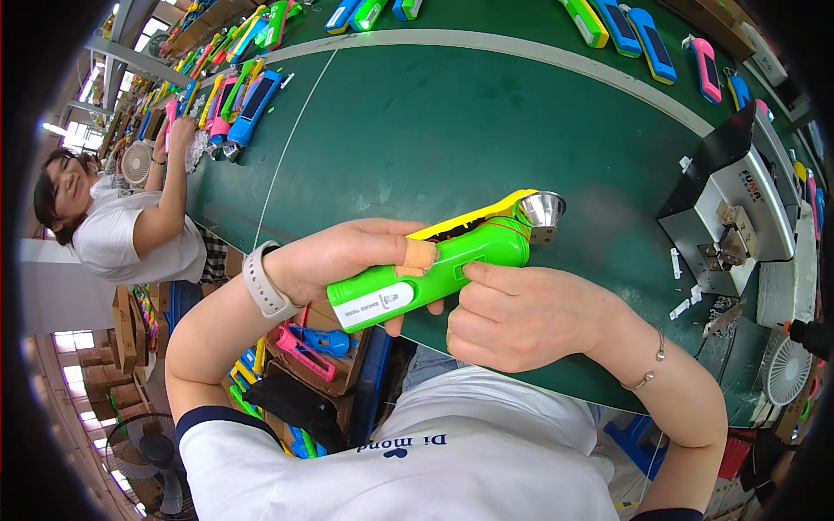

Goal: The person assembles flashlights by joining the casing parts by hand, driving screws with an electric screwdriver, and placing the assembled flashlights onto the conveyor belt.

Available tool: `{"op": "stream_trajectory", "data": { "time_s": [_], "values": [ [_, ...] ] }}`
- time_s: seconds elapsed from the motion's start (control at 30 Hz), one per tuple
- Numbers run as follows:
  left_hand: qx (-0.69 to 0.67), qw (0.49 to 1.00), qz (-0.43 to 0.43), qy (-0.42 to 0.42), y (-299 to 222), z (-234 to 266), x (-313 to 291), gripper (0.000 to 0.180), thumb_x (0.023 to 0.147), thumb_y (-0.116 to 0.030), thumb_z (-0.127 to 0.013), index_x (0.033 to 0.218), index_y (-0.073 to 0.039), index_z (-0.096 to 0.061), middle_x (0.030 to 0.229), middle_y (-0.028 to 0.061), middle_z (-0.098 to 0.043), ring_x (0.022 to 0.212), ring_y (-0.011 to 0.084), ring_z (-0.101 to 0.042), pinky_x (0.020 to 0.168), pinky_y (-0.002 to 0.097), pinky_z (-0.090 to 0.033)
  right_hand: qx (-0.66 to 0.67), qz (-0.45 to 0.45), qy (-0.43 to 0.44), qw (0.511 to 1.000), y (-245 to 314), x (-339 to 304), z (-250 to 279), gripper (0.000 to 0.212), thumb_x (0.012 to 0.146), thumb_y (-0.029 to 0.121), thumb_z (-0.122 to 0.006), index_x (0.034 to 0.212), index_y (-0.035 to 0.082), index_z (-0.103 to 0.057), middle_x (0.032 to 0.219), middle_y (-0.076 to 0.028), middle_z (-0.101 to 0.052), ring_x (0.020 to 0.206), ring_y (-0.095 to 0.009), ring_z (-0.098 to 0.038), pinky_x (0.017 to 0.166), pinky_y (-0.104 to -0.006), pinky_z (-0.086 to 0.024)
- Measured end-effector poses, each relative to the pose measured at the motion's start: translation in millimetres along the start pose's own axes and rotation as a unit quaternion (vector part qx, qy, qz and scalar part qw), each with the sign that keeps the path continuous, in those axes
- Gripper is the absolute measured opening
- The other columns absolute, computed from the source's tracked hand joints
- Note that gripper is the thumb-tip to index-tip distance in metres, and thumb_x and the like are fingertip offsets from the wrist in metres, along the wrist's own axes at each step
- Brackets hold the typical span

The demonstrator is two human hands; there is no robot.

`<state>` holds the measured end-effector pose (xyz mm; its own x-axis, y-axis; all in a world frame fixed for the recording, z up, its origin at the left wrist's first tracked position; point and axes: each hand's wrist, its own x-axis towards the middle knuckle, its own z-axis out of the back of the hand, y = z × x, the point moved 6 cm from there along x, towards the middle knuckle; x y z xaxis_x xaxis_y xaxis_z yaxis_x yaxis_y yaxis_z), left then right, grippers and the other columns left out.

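Note:
A green flashlight housing (499, 247) lies tilted in front of me, with a yellow shell half (473, 215) along its far side. Between the two halves runs a dark gap, and thin red wire shows near the head. A silver reflector cup (543, 209) sits at its right end. My left hand (334, 259), with a bandage on the thumb, is closed around the housing from the left. The fingers of my right hand (530, 317) are curled and pinched against the green side, beside a small rectangular opening. Whatever they pinch is hidden.
At the right stands a black-and-silver bench machine (738, 200), with small white pieces (682, 306) and a white fan (786, 369) near it. Finished-looking flashlights (647, 43) lie along the table's far side. A co-worker (139, 221) sits at the left. Below the edge, a carton (347, 378) holds coloured shells.

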<state>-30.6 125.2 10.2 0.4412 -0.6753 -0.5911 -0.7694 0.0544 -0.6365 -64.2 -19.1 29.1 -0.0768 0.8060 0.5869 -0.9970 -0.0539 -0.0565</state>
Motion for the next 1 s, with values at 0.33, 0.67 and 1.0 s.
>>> {"op": "stream_trajectory", "data": {
  "time_s": [0.33, 0.67, 1.0],
  "values": [
    [0.455, 0.838, -0.117, -0.277, -29, 42, -35, 0.061, 0.086, -0.029, -0.065, 0.135, -0.003, -0.04, 0.093, 0.0138, -0.067, 0.076, 0.0207, -0.066, 0.068, 0.0346, -0.052, 0.008, -0.096, -0.003, 0.995, -1, 0, 16, 0.007, 0.071, 0.014, -0.06, 0.068, 0.01, -0.055, 0.069, 0.0, -0.046, 0.07, -0.015, -0.052, 0.087, -0.0336, -0.049],
    [0.242, 0.829, -0.071, -0.498, -8, 231, -136, 0.048, 0.095, -0.038, -0.055, 0.126, -0.001, -0.051, 0.102, 0.0016, -0.065, 0.087, 0.0082, -0.06, 0.079, 0.0284, -0.05, 0.016, -0.252, -0.014, 0.967, 2, -44, 21, 0.019, 0.066, 0.007, -0.072, 0.067, 0.011, -0.053, 0.064, -0.001, -0.047, 0.059, -0.016, -0.05, 0.078, -0.0362, -0.051],
    [0.364, 0.659, -0.069, -0.655, 17, 251, -196, 0.04, 0.095, -0.029, -0.05, 0.129, -0.008, -0.053, 0.111, 0.0053, -0.061, 0.094, 0.0143, -0.059, 0.083, 0.0306, -0.048, 0.065, -0.289, 0.014, 0.955, 17, -81, 24, 0.017, 0.065, 0.007, -0.071, 0.071, 0.008, -0.055, 0.064, -0.004, -0.047, 0.057, -0.022, -0.052, 0.055, -0.0342, -0.045]
  ]
}}
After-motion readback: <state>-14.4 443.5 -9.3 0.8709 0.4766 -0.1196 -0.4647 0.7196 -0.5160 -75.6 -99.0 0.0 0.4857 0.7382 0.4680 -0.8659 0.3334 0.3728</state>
